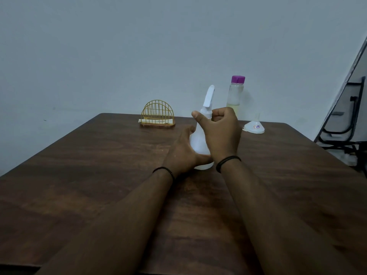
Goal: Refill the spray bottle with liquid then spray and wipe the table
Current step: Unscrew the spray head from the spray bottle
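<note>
A white translucent spray bottle (198, 143) stands upright near the middle of the dark wooden table (99, 175). My left hand (183, 153) grips its lower body from the left. My right hand (219, 130) curls round its neck just below the white spray head (209, 96). Behind it, by the wall, stands a clear bottle (235, 98) with a purple cap and pale yellow liquid in its lower part. A white funnel (254, 127) rests upside down on the table to the right of that bottle.
A gold wire napkin holder (157, 115) with napkins stands at the table's far edge, left of the bottles. A black metal frame (345, 124) leans beyond the table's right side. A plain wall runs behind.
</note>
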